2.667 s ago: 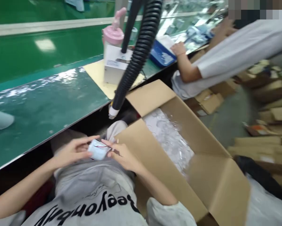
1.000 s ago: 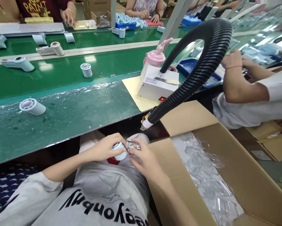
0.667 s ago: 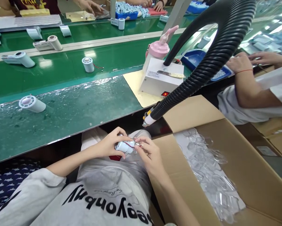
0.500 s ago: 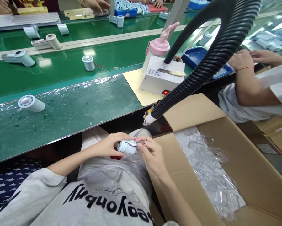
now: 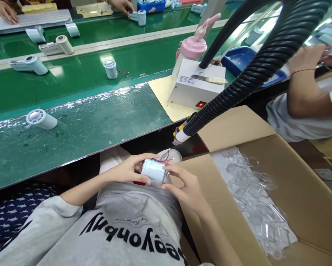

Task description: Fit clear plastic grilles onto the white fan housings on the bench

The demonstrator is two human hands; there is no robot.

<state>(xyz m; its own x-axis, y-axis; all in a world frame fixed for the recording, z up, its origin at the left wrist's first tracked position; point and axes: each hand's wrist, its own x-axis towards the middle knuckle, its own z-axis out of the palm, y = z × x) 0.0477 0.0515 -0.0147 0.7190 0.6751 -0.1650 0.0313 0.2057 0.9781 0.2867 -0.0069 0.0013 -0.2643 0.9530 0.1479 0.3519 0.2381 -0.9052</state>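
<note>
Over my lap I hold a light-blue cylindrical housing point(image 5: 153, 170) lying on its side. My left hand point(image 5: 127, 170) is wrapped round its left end, thumb below and fingers above. The fingertips and thumb of my right hand point(image 5: 186, 184) grip the right end, where a clear plastic part point(image 5: 166, 177) shows. Thin red and dark wires point(image 5: 168, 157) stick up behind the housing's upper right. Just beyond my hands hangs the metal-tipped white nozzle point(image 5: 181, 138) of a black ribbed hose point(image 5: 238, 85).
An open carton point(image 5: 298, 192) of clear plastic parts point(image 5: 254, 195) stands at my right. Similar housings lie on the bench point(image 5: 79, 129) and the green belt point(image 5: 79, 81). The hose rises from a white box point(image 5: 195, 88). Co-workers' hands are at the right and far side.
The housing has turned in my hands, and its wires now stand up at the top. My right fingers have gone from the wires to its end. A co-worker's hand reached a device across the belt.
</note>
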